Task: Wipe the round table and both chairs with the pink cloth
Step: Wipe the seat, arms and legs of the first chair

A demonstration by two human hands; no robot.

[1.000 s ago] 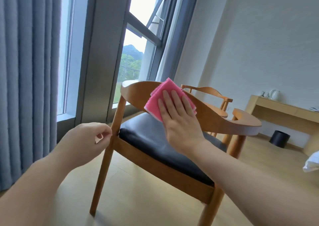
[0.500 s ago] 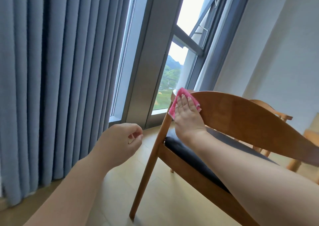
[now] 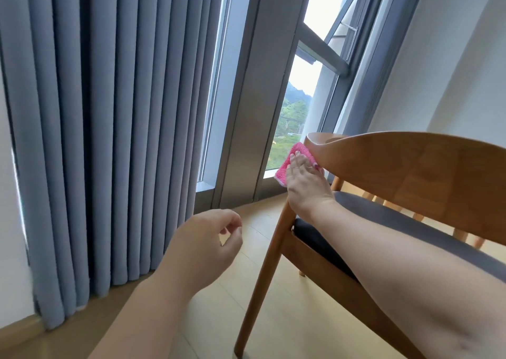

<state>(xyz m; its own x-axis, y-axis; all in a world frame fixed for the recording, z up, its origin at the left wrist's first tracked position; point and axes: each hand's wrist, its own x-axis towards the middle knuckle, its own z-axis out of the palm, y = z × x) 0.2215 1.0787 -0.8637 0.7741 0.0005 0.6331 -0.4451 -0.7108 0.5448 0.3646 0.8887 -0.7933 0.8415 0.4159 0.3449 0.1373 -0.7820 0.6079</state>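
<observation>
The right hand [image 3: 305, 183] lies flat, its fingers straight and close together, and it presses the pink cloth [image 3: 290, 164] against the left end of the curved wooden backrest of the chair [image 3: 416, 167]. The cloth is under the fingers and hangs a little below the end of the backrest, just above the chair's back leg. The left hand [image 3: 204, 245] is in the air to the left of the chair, well apart from it; its fingers are loosely curled and hold nothing. The dark seat cushion [image 3: 383, 216] lies under the right forearm. Left of the chair hangs a blue-grey curtain [image 3: 109, 126], and behind the chair stands a tall window [image 3: 298, 104] with green hills outside. The floor [image 3: 273, 304] is light wood. No writing or brand can be read.
</observation>
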